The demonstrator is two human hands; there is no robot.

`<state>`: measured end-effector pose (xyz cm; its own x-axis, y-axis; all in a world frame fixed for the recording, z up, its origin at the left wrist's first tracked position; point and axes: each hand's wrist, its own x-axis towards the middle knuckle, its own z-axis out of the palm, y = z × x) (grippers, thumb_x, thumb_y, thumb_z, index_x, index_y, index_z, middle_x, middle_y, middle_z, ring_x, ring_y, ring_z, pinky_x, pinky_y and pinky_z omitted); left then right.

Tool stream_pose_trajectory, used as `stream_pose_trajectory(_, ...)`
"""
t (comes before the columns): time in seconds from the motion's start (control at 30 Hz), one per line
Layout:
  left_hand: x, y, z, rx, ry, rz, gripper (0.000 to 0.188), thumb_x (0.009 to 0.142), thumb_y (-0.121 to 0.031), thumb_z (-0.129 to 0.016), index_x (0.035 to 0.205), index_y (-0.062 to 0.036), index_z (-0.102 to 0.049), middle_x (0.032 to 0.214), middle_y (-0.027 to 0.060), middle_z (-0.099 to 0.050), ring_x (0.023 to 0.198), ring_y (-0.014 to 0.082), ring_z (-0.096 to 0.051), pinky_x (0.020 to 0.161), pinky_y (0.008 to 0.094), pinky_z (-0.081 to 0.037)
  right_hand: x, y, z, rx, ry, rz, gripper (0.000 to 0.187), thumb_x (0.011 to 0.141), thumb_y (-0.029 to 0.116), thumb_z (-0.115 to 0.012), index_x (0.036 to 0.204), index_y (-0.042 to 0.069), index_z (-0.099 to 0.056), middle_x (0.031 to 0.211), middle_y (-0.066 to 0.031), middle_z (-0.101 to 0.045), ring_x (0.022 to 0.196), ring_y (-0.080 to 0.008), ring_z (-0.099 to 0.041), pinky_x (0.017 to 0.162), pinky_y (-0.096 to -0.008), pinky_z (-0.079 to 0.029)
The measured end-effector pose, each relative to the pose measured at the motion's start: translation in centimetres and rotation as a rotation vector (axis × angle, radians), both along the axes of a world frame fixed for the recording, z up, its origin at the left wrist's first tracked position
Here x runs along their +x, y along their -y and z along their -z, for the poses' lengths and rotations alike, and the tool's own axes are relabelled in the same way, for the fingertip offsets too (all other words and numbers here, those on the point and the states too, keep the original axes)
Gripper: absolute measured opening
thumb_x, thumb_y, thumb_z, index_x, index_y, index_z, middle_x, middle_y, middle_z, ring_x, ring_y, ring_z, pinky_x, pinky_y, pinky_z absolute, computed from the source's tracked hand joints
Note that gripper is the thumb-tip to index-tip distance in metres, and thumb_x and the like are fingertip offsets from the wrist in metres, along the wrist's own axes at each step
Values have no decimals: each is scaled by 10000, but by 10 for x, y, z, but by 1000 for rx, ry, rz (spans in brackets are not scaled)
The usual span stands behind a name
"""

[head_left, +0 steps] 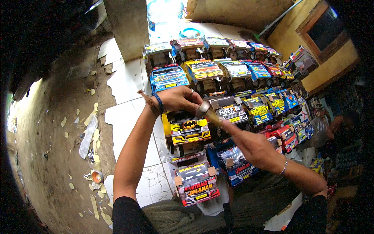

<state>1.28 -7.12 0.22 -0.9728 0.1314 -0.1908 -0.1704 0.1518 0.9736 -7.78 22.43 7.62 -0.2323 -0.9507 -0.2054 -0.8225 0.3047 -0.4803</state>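
My right hand (pixel 255 148) is wrapped round the handle of a hammer (pixel 213 117). The hammer's metal head is up by the fingertips of my left hand (pixel 177 100). Those fingers are pinched together over the top of a yellow and black toy truck (pixel 190 132); whatever they grip is too small or hidden to make out. Close to my lap stands a red, white and black toy truck (pixel 196 185) with small wooden blocks on its front. Beneath my right forearm a blue toy truck (pixel 235 165) is partly covered.
Rows of colourful toy trucks (pixel 204 70) fill the white tiled floor (pixel 132 128) ahead and to the right. Along the left, the tiles end in a broken edge beside a dirt floor (pixel 58 136) with scattered scraps. A blue basin (pixel 191 32) sits at the back. Another person's arm (pixel 335 124) shows at right.
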Motion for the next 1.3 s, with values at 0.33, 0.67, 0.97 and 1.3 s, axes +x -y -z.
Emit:
stream_pose_trajectory(0.33,-11,-2,0,-122,-42,56,317,899,-302,-747,1067,-33,-739,959,20,-729,876,64,-623,776,235,-503,-69,-77,-38,-562,-218,336,617,1001,91,-469,1575,141,-248,1195,-89,-658,714,-91,-536,646,-232,-486)
stream_pose_trajectory(0.67,-14,-3,-3,-162,39,69,306,922,-314,-718,1050,-37,-730,942,12,-706,870,79,-605,760,250,-487,-144,-314,-104,-869,-83,742,539,1051,352,-455,1502,73,-359,1015,-44,-619,710,-105,-521,654,-228,-482)
stream_pose_trajectory(0.97,-12,-26,-27,-279,261,-168,261,914,-237,-715,1088,-47,-671,876,-6,-657,759,72,-556,643,209,-398,-126,-451,-8,-50,-721,1000,428,971,305,-598,1287,24,-533,815,-109,-639,683,-199,-595,619,-339,-477)
stream_pose_trajectory(1.3,-6,-22,-26,-244,345,-221,123,973,-175,-642,1038,-72,-658,850,-79,-524,742,40,-416,649,201,-343,-126,-488,105,205,-302,1011,477,876,523,-646,1156,136,-650,899,-178,-712,869,-405,-680,789,-502,-539)
